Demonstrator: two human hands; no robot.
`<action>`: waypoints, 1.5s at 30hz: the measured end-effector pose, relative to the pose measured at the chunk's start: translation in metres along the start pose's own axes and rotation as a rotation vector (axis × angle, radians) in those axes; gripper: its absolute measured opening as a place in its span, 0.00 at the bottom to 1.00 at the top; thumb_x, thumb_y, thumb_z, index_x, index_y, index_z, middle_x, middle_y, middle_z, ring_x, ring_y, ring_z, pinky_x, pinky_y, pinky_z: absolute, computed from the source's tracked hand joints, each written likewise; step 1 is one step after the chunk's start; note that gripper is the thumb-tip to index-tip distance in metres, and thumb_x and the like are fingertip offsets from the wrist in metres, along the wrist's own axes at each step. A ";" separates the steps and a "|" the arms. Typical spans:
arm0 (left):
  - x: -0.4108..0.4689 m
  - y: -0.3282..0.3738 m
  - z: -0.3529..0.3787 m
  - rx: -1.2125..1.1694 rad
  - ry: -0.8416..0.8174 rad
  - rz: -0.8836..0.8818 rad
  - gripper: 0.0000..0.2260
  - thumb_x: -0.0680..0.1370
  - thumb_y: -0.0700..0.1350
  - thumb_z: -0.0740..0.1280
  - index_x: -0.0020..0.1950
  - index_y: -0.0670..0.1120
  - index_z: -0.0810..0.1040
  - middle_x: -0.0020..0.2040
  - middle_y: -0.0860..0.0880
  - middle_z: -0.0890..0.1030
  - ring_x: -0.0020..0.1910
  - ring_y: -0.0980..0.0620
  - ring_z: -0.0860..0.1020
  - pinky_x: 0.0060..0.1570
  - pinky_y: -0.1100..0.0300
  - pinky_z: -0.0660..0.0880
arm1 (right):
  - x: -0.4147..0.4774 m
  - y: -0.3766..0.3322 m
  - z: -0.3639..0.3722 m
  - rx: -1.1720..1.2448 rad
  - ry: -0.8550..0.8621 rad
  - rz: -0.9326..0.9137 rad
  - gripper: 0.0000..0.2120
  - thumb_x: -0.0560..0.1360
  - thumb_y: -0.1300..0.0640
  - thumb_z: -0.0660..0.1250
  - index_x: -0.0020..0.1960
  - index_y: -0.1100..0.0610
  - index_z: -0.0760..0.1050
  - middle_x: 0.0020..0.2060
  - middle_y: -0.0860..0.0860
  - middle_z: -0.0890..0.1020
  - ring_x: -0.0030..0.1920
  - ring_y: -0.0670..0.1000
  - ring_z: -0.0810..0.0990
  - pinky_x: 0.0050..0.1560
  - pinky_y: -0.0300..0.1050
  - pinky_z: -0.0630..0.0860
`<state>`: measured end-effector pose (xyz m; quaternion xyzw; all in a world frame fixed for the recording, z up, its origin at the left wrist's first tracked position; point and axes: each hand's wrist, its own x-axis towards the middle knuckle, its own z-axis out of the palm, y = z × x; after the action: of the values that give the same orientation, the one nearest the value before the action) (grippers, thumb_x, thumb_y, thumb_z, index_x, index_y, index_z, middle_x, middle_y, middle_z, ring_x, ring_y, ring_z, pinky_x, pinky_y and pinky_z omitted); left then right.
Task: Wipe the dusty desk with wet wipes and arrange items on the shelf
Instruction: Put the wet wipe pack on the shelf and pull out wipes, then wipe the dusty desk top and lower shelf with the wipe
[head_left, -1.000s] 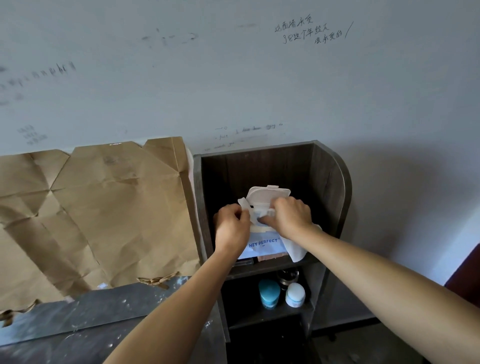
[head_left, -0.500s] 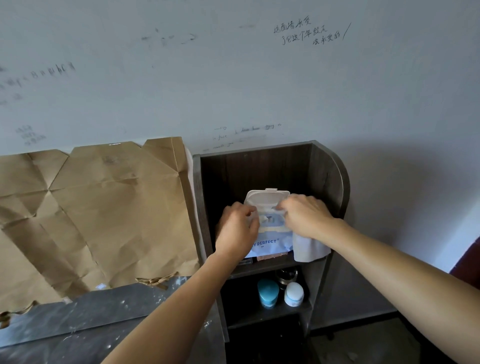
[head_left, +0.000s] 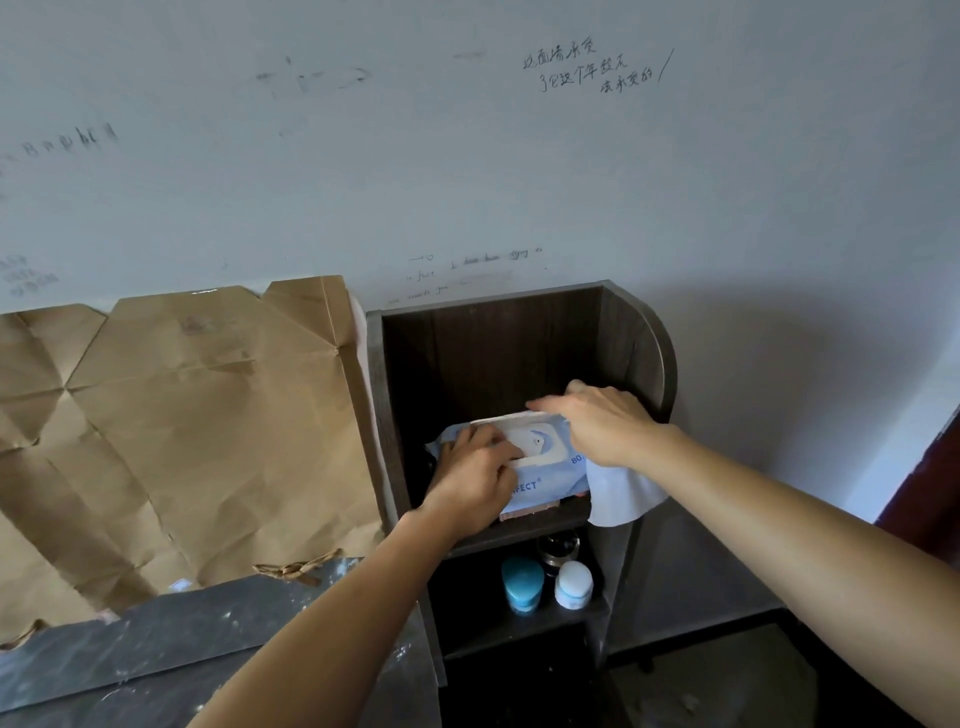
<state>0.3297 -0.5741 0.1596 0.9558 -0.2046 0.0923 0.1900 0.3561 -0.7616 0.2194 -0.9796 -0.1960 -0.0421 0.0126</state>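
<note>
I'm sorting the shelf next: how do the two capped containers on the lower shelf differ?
The teal container is blue-green, the white container pale. The teal container looks broader, the white container narrower and rounder-topped. Both stand upright, side by side, on the lower shelf.

your wipes pack (head_left: 550, 483) is pale blue with dark blue lettering and a white lid (head_left: 540, 447). the wipe (head_left: 621, 493) is white. the shelf (head_left: 493, 353) shows dark brown wood grain, and the desk (head_left: 156, 639) is grey with pale dust streaks. you also have creased brown paper (head_left: 182, 415), a grey-blue wall (head_left: 467, 156) with dark scribbles, a teal cap (head_left: 522, 579) and a white cap (head_left: 574, 579).
</note>
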 end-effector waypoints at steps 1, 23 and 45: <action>-0.006 0.000 0.002 -0.096 0.121 -0.017 0.17 0.72 0.50 0.55 0.50 0.45 0.79 0.52 0.47 0.75 0.55 0.46 0.71 0.55 0.51 0.69 | -0.002 0.000 0.001 -0.023 -0.011 -0.024 0.26 0.78 0.61 0.57 0.70 0.37 0.63 0.49 0.52 0.70 0.41 0.54 0.74 0.36 0.47 0.68; -0.073 0.003 0.026 0.039 0.260 0.046 0.16 0.70 0.40 0.57 0.54 0.40 0.78 0.57 0.40 0.77 0.55 0.39 0.75 0.53 0.47 0.75 | -0.062 -0.012 0.057 0.671 0.322 0.297 0.20 0.74 0.65 0.65 0.66 0.56 0.73 0.55 0.55 0.81 0.56 0.55 0.79 0.57 0.49 0.75; -0.378 -0.006 -0.011 -1.090 0.491 -1.178 0.06 0.78 0.39 0.64 0.43 0.40 0.70 0.34 0.42 0.76 0.29 0.48 0.75 0.27 0.58 0.75 | -0.146 -0.222 0.123 1.403 -0.580 0.202 0.11 0.69 0.65 0.73 0.50 0.59 0.81 0.44 0.57 0.85 0.43 0.55 0.82 0.48 0.48 0.77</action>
<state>-0.0086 -0.4294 0.0718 0.6334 0.3593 0.0716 0.6816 0.1456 -0.6081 0.0856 -0.7270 -0.0815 0.3525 0.5836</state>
